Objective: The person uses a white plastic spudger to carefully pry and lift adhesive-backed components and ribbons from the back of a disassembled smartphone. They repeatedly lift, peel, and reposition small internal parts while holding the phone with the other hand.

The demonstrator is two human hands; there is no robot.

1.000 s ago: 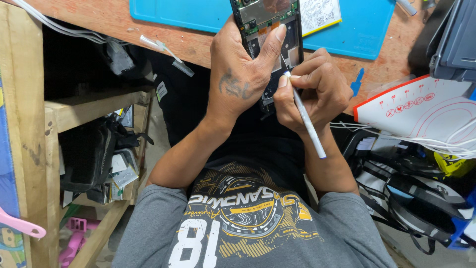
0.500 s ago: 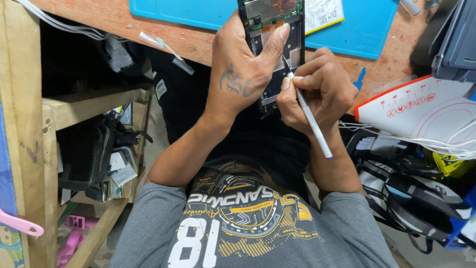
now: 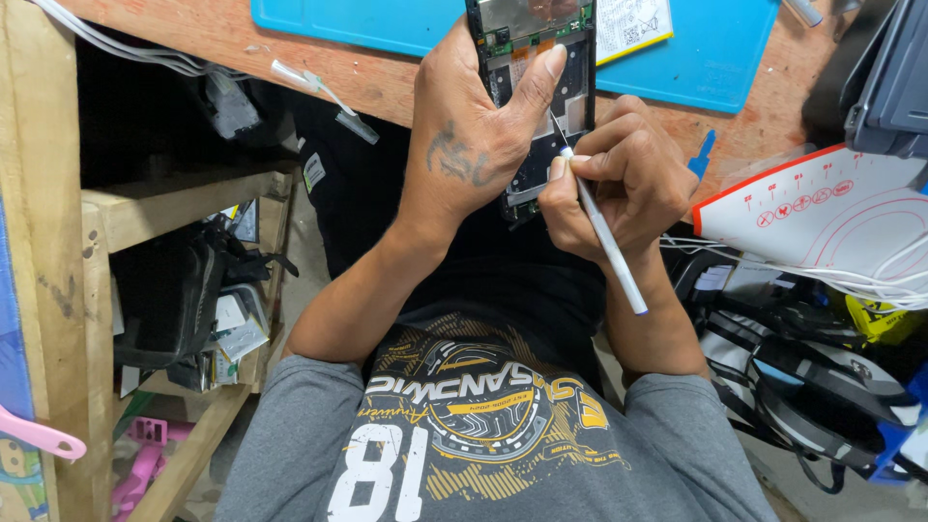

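My left hand (image 3: 478, 135) grips an opened phone (image 3: 536, 58) from its left side, thumb laid across the exposed circuit board and dark inner frame. My right hand (image 3: 623, 184) holds a slim white tool (image 3: 604, 232) like a pen. Its fine metal tip touches the phone's inside near the lower right of the frame. The phone's lower end is hidden behind both hands. I hold the phone just in front of the wooden bench edge, above my lap.
A blue work mat (image 3: 715, 58) lies on the wooden bench (image 3: 242, 39), with a printed paper (image 3: 633, 24) on it. A white and red sheet (image 3: 822, 208) and cables (image 3: 870, 280) lie at right. Wooden shelves (image 3: 164, 203) with clutter stand at left. A dark case (image 3: 889, 87) sits far right.
The phone and both hands have shifted slightly up and right in view. The white tool's rear end has swung a little further right; its tip stays inside the phone.
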